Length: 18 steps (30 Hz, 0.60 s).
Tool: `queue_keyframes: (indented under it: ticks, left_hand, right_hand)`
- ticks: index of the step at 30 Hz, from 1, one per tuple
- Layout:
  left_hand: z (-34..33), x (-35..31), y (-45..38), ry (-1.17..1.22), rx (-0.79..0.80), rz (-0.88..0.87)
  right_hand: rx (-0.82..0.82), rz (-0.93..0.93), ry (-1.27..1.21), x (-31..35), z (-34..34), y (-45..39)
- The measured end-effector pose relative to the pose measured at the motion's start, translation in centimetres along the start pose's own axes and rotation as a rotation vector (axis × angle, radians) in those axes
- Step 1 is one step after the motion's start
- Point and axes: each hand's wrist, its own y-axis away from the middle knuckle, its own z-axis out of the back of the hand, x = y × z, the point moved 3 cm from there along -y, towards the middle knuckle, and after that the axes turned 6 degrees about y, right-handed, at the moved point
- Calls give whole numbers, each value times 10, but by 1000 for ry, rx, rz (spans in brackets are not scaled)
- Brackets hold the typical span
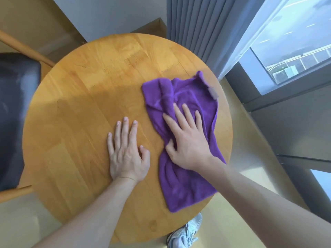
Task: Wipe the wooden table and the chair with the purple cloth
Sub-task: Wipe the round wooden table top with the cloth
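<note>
A small room corner by a grey curtain [193, 24] and a bright window [293, 51] holds a round wooden table [86, 97], seen from above. The purple cloth [184, 176] lies rumpled on the table's right side, its long axis running from the far right rim back toward the near rim, where its lower end just overhangs the edge. The right hand [188, 138] presses flat on the cloth's middle, 4 fingers spread and straight, thumb tucked into a fold at the cloth's left edge. The left hand [126, 153] rests palm down on bare wood just beside the cloth, fingers straight, holding nothing. The unwiped expanse lies to the left of the cloth, so the next sweep probably runs that way, led by the right hand. The chair [16, 111] with its dark seat stands at the table's left, nearer the left hand, not yet touched.
</note>
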Motion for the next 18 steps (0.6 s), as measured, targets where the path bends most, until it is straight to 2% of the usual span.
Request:
queue_keyframes:
  ticks: [2,4,8,11,13,18]
  left_hand:
    - [0,-1,-1,2,1,-1]
    - [0,-2,-1,8,7,5]
    - [-1,-1,0,-3,35,22]
    - [0,-2,-1,-8,41,20]
    - [2,-4,-1,-7,31,16]
    - [1,-1,-1,5,-6,7]
  right_hand:
    - [39,141,41,-22,6,16]
    - [32,124,80,-51,16,12]
    - [-49,-286,-13,-57,20,-30]
    - [-114,-410,-34,-26,8,-47]
    - [-97,-331,-8,-12,0,-38]
    - [-1,113,94,-34,2,-2]
